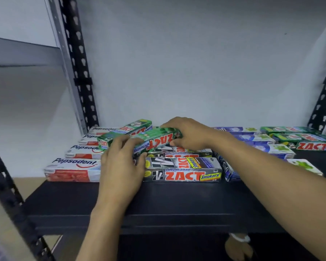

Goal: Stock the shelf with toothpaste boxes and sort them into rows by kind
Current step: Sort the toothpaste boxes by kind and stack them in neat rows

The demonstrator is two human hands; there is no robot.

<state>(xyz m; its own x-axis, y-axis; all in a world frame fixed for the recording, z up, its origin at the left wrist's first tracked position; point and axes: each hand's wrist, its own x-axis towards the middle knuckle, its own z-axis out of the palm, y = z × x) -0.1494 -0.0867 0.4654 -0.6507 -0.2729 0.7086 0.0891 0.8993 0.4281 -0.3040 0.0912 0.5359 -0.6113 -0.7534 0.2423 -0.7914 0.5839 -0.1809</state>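
A black slotted upright [81, 76] stands at the left of the black shelf [158, 200]. At the shelf's left end lies a row of white-and-red Pepsodent boxes [73, 169], flat and running from the front edge back toward the wall, each touching the next.

Just right of them, the left hand [120, 166] reaches in, its fingers curled over the near left end of a green Zact Whitening box [154, 141]. That box is lifted above the row beneath it and tilted, with its lettering upside down to the camera. A second green Zact box [124, 133] lies behind it, angled across the rear Pepsodent boxes; whether the left hand also touches it cannot be told.

Below the lifted box sits a row of black Zact Smokers boxes [183, 176], flat, front one at the same line as the front Pepsodent box.

The right hand [188, 135] clamps the far right end of the lifted green box, thumb below and fingers over the top. So both grips are closed on this one box.

Right of the forearm lies a row of blue-and-white boxes [267, 147], partly hidden by the arm. Farthest right, near the other upright, more green Zact boxes [305, 143] lie flat toward the back.
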